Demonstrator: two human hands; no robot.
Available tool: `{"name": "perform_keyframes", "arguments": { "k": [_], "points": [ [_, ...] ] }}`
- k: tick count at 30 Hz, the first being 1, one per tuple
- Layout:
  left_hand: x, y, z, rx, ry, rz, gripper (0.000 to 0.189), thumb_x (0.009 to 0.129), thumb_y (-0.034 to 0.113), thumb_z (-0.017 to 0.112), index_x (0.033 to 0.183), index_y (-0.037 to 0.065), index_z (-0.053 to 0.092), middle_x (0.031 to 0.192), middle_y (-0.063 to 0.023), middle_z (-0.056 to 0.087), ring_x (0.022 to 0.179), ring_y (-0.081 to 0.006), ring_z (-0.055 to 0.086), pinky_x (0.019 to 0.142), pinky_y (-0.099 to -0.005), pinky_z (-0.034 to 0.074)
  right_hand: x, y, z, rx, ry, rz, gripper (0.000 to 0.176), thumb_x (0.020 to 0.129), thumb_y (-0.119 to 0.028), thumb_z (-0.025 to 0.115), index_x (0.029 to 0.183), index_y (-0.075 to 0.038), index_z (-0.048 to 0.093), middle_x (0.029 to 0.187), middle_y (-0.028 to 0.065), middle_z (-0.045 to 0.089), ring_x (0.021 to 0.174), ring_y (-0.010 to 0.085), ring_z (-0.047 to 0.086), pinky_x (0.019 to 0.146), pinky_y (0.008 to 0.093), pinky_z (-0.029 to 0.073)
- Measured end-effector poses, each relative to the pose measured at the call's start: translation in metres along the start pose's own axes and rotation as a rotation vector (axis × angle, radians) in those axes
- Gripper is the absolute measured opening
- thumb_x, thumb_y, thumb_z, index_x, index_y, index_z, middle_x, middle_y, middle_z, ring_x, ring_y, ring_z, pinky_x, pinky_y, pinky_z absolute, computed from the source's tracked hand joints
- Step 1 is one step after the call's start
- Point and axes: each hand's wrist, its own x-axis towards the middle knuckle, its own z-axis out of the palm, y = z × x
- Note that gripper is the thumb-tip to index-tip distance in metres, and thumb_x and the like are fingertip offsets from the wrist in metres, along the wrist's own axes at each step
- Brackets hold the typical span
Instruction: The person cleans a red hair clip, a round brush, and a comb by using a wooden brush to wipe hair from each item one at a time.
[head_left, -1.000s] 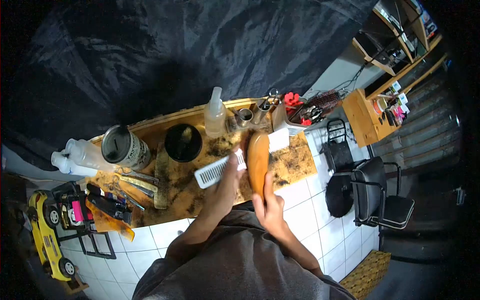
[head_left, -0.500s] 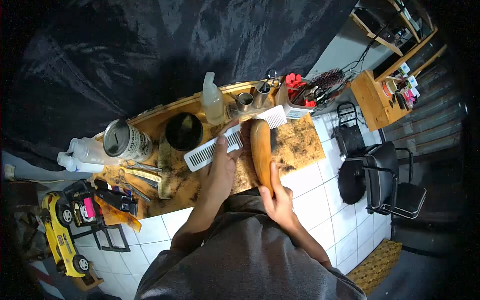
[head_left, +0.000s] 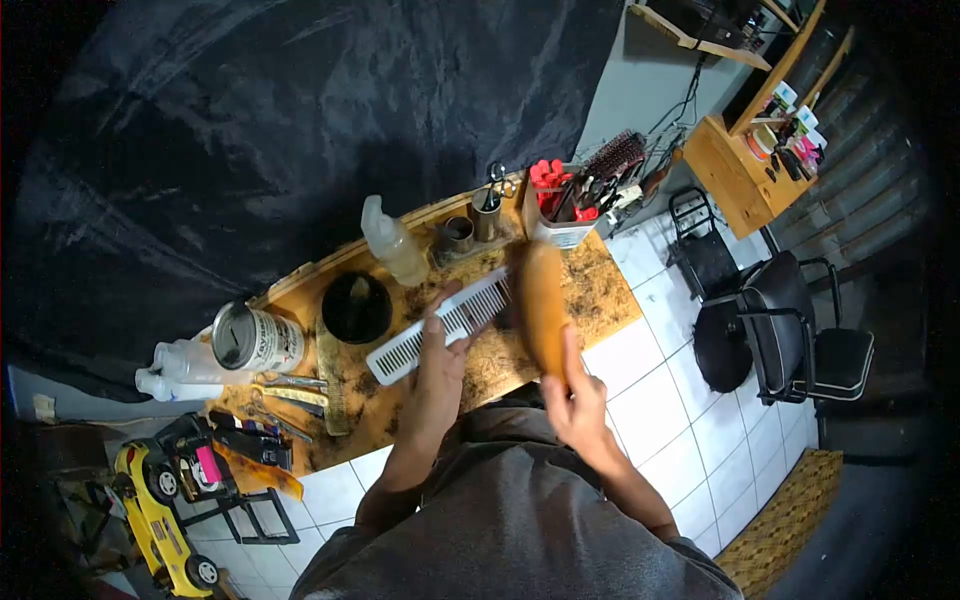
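Note:
A white comb (head_left: 408, 350) slants over the worktop, its middle pinched between the thumb and fingers of my left hand (head_left: 436, 372). Beside it, my right hand (head_left: 577, 398) grips the lower end of a brush with a curved wooden back (head_left: 545, 305). The brush is blurred, and its dark bristles face left, at the right end of the comb. Whether bristles and comb touch is hard to tell.
On the hair-strewn wooden worktop (head_left: 600, 290) stand a spray bottle (head_left: 395, 243), metal cups (head_left: 457, 235), a black bowl (head_left: 357, 308), a can (head_left: 258, 338) and a tool container (head_left: 560, 215). Clippers (head_left: 252, 440) lie at left. A black chair (head_left: 780, 305) stands right.
The brush has shifted right and away from the comb's teeth, more of which now show. The whole view has turned and moved slightly, so the worktop items sit differently.

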Motion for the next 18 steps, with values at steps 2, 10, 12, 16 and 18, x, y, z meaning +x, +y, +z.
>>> {"name": "perform_keyframes", "arguments": {
  "k": [2,10,12,16,18],
  "points": [
    [-0.007,0.0,0.004,0.03,0.0,-0.036,0.049,0.1,0.033,0.027,0.132,-0.003,0.034,0.13,-0.0163,0.042,0.122,-0.0238,0.043,0.108,-0.0388,0.031,0.026,-0.009,-0.015,0.037,0.08,0.191,0.063,0.086,-0.004,0.054,0.142,-0.005,0.025,0.071,0.0151,0.065,0.054,0.0162,0.062,0.053,0.0296,0.05],
    [0.0,0.009,0.002,-0.008,0.085,0.024,0.05,0.097,0.037,0.035,0.132,0.001,0.036,0.124,-0.0141,0.05,0.116,-0.0225,0.049,0.103,-0.0392,0.037,-0.018,0.018,0.007,-0.029,-0.1,0.043,0.065,0.084,-0.006,0.057,0.141,-0.003,0.026,0.074,0.0161,0.066,0.056,0.0226,0.065,0.053,0.0307,0.053],
    [0.005,0.009,-0.004,0.026,0.115,0.041,0.049,0.098,0.037,0.033,0.132,0.002,0.037,0.123,-0.0141,0.051,0.115,-0.0221,0.049,0.104,-0.0395,0.035,-0.021,0.017,0.002,-0.021,-0.095,0.04,0.065,0.084,-0.006,0.057,0.141,-0.002,0.026,0.073,0.0162,0.066,0.056,0.0228,0.065,0.053,0.0306,0.052],
    [0.003,-0.004,-0.003,0.075,0.05,-0.001,0.048,0.098,0.038,0.033,0.129,0.002,0.039,0.119,-0.0137,0.052,0.112,-0.0211,0.052,0.099,-0.0378,0.041,0.032,-0.005,-0.018,0.048,0.078,0.229,0.061,0.087,-0.007,0.054,0.141,-0.002,0.026,0.068,0.0126,0.064,0.053,0.0188,0.062,0.051,0.0271,0.048],
    [-0.001,0.002,0.007,0.027,-0.015,-0.04,0.048,0.098,0.038,0.033,0.129,0.002,0.039,0.12,-0.0139,0.052,0.112,-0.022,0.052,0.098,-0.0376,0.042,0.041,0.002,-0.009,0.006,0.078,0.224,0.06,0.089,-0.007,0.054,0.142,-0.003,0.025,0.068,0.0122,0.063,0.054,0.0188,0.062,0.051,0.0274,0.047]
  ]
}}
